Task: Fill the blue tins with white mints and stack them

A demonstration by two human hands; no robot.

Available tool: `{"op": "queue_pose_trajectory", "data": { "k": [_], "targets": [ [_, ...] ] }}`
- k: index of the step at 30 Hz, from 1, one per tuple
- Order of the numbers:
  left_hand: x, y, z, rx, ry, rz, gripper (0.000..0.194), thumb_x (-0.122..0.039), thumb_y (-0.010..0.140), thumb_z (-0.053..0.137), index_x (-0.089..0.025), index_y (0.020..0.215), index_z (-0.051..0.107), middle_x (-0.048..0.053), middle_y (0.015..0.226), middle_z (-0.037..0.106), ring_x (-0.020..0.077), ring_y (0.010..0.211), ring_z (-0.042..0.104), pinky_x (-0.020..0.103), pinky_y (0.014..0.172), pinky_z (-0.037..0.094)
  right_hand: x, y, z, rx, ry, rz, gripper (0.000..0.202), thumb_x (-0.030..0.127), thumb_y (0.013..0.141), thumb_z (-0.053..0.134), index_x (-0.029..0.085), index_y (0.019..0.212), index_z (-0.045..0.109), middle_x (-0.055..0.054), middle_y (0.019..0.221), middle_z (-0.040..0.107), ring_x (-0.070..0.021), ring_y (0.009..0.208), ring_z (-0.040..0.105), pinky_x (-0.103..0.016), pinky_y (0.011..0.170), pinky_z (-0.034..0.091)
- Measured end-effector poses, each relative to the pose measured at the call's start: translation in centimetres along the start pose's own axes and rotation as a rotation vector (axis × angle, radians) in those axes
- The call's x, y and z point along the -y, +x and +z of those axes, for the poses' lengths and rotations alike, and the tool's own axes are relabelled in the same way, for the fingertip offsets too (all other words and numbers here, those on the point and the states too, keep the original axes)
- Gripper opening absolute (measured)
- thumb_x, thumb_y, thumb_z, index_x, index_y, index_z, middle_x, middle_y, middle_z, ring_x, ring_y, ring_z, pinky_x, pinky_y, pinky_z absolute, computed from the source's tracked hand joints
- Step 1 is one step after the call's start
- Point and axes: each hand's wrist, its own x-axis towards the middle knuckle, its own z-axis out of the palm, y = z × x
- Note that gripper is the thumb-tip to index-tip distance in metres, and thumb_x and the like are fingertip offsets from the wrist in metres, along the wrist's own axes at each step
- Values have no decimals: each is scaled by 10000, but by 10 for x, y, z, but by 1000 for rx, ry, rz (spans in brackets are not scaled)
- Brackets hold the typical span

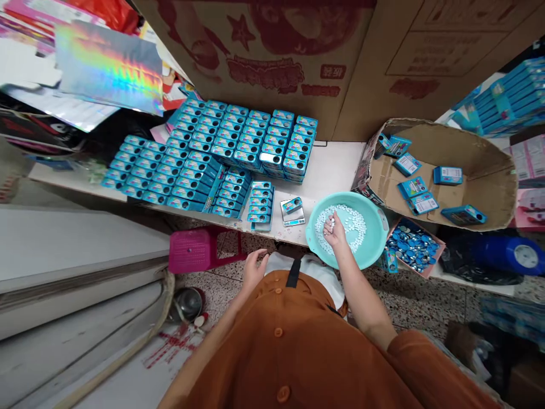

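Observation:
My right hand (334, 230) is over a mint-green plastic basin (378, 250), its fingers curled around a few small white tablets. More white tablets (356, 224) lie across the basin's bottom, heaped mostly in a ring. Just left of the basin, a small blue box (292, 205) with a dark round hole rests on a pocket scale (293, 220). My left hand (254, 268) hangs beside my lap below the table edge, fingers loosely extended and holding nothing.
Stacked rows of blue boxes (191, 153) fill the table's left side. A cut-down carton (481, 153) with several blue boxes stands at right, near a tray of blue and silver round pieces (412, 245). Large cartons (272, 62) wall the back. A pink stool (191, 250) is below left.

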Motion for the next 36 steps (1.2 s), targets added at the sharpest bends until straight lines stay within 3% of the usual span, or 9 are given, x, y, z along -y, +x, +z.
{"op": "queue_pose_trajectory", "data": {
  "k": [6,12,23,28,36],
  "targets": [
    [24,24,-25,8,-28,-34,244,-400,839,529,-231,975,641,73,1006,675,236,991,594,406,905,481,-9,44,75,13,48,-93,380,509,900,487,218,672,398,99,489,383,-33,328,283,-143,281,189],
    [51,34,-50,-29,-68,-83,244,-395,837,517,-225,959,642,75,996,675,233,990,598,403,907,482,-15,79,114,-59,-6,-200,362,524,865,537,215,712,425,106,501,411,-22,339,328,-130,274,188],
    [70,41,-82,-32,-75,-194,259,-401,825,517,-221,958,649,73,1016,685,242,1003,598,403,910,470,-31,95,129,-165,-86,-371,433,550,870,478,213,616,382,75,517,429,-50,424,451,-165,396,380],
    [78,44,-85,-40,-101,-219,272,-410,822,518,-214,957,650,76,1019,684,240,1010,601,398,909,471,-36,96,128,-192,-164,-485,485,555,873,457,214,551,338,58,495,411,-74,481,499,-201,505,471],
    [91,44,-85,-55,-157,-247,292,-430,808,526,-204,944,652,82,994,694,233,971,620,397,897,480,-42,99,130,-253,-200,-566,505,574,873,428,222,525,329,59,450,369,-82,446,476,-220,517,479]
  ]
}}
